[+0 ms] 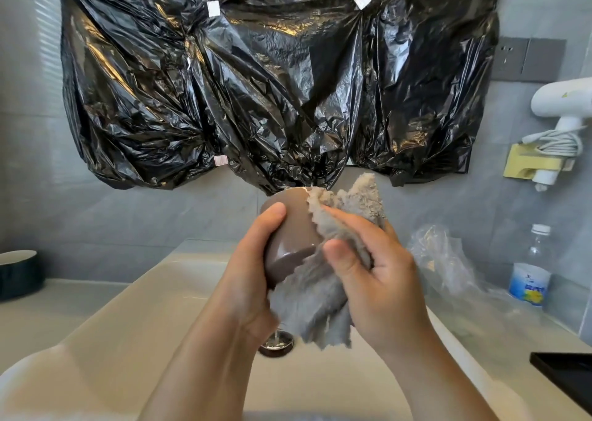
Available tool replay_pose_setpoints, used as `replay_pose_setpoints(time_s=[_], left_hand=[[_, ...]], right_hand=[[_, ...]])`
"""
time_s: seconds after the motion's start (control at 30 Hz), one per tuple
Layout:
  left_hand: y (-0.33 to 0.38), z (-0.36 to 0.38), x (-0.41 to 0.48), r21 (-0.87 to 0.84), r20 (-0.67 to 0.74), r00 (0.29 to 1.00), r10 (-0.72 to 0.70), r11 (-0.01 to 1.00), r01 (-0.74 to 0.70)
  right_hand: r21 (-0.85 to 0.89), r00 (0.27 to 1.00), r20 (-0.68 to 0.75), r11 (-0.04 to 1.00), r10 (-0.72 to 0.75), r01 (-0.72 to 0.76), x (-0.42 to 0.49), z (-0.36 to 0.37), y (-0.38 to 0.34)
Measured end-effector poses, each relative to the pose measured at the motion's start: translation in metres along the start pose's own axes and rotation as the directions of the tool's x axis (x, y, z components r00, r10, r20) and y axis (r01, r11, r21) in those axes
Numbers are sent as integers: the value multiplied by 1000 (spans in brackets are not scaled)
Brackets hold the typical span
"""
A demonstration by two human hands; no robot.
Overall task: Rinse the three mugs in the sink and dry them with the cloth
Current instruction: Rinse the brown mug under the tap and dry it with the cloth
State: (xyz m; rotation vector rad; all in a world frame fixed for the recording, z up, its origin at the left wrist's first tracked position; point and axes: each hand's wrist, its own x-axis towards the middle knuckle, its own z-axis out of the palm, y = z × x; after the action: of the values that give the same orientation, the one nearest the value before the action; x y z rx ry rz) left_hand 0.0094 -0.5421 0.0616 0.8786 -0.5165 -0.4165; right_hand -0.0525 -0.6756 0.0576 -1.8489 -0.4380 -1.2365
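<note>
A brown mug point(290, 228) is held above the white sink point(134, 318), tilted with its base toward me. My left hand point(253, 273) grips its left side, thumb lying across the wall. A grey fluffy cloth point(323, 295) wraps the mug's right side and hangs below it. My right hand point(374, 266) grips the cloth and presses it against the mug. A dark green mug point(19, 273) with a pale inside stands on the counter at far left. No third mug is in view.
The sink drain point(277, 343) lies under the hands. A water bottle point(530, 270) and a crumpled clear plastic bag point(445, 257) stand on the right counter. A black phone point(567, 375) lies at the right edge. Black plastic sheeting point(272, 77) covers the wall.
</note>
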Motion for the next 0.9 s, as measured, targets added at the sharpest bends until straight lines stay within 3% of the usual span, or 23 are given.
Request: replay_pose_setpoints(time_s=[0.1,0.23,0.33,0.4,0.53,0.6,0.67,0.77,0.83,0.9], left_hand=[[1,2,-1,75,-61,997,49,996,-44],[-2,8,-2,227,-58,996,65,973,-50],[-1,9,-3,233,-66,991,119,967,-101],[1,10,-4,238,-61,986,156,961,-138],[1,7,-4,201,-93,966,240,955,-218],[1,6,-2,207,-103,957,270,947,-245],[0,4,-1,236,-85,949,304,931,-277],[-2,0,0,232,-33,954,298,931,-283],[-2,-2,-1,214,9,960,279,937,-275],[-1,-3,-2,189,90,964,249,946,-262]], right_hand=[[84,996,-74,995,55,-48,3,-4,4],[8,997,-37,998,63,-63,3,-5,7],[-85,997,73,996,17,-11,2,-7,2],[-43,991,133,999,34,-28,3,-9,0],[-63,990,135,997,42,-34,6,-13,-5],[-82,996,82,996,43,-36,7,-13,-7],[-56,991,-97,993,96,-101,9,-15,-5],[8,912,-356,977,204,-215,14,-23,0],[129,920,-262,956,290,-265,16,-27,1],[182,942,-33,929,334,-323,15,-24,1]])
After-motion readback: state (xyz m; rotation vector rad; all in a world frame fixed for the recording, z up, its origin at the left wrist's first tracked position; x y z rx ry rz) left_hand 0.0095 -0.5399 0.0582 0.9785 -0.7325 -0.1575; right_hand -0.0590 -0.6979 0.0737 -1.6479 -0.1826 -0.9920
